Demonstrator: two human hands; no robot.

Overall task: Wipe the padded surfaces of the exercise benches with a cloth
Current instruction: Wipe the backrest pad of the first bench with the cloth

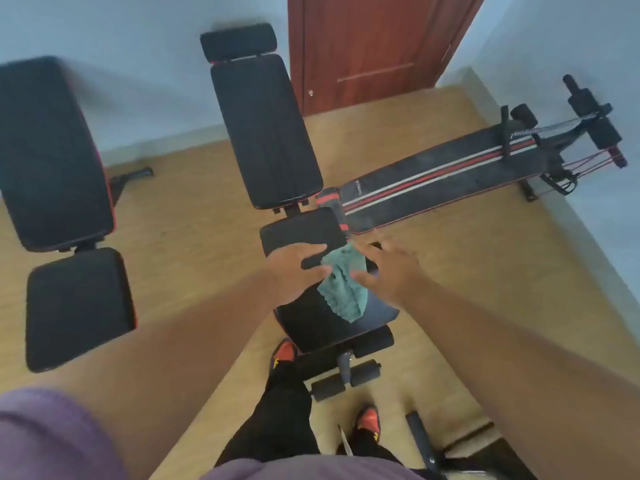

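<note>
While both hands are spread open, the cloth (343, 282) is seen between left hand (294, 271) and right hand (389, 271), over the bench (304, 327); nothing is gripped.

Both bare arms stretched forward and down, converging. Left hand (294, 273) palm down, fingers straight and spread, pointing right. Right hand (389, 271) palm down, fingers spread, pointing left. Fingertips near, apart.

Teal cloth (343, 282), black bench pads (265, 129), flat bench (440, 178) black with red and white stripes, reddish-brown door (374, 46)
</note>
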